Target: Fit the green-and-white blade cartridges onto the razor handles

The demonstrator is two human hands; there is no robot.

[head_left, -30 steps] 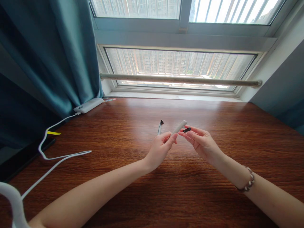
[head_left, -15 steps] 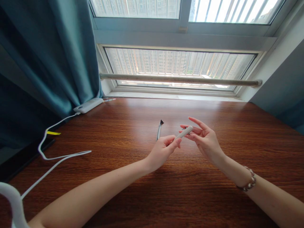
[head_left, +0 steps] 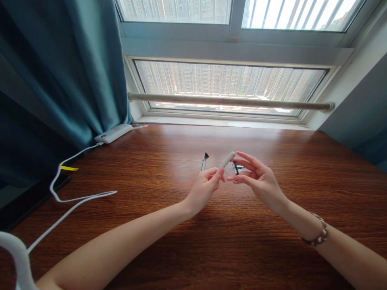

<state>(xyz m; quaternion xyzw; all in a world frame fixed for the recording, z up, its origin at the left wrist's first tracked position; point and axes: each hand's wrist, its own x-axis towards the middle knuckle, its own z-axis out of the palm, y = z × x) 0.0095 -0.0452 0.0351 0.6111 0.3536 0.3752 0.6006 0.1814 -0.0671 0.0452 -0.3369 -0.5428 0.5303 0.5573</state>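
Observation:
My left hand [head_left: 203,190] is closed around the lower end of a slim white stick [head_left: 227,160], which looks like a small trimmer. It tilts up to the right, with a row of small dark teeth near its rounded tip. My right hand [head_left: 259,176] is just to the right, its fingers curved and pinching a small, narrow black piece [head_left: 236,167] close to that tip. Behind these fingers shows part of a small pale item [head_left: 240,166], mostly hidden. Beyond my left hand a thin silver tool [head_left: 204,162] with a black head lies on the table, its near end hidden.
The brown wooden table [head_left: 151,229] reaches to the window. At the far left lies a white device [head_left: 113,133] with a white cable [head_left: 72,200] looping over the table. A yellow strip [head_left: 69,168] is beside the cable. A blue curtain [head_left: 90,68] hangs at left.
The white stick's tip has swung up and left, so its teeth now show. My right fingers have curled in, and the black piece has come into view between them.

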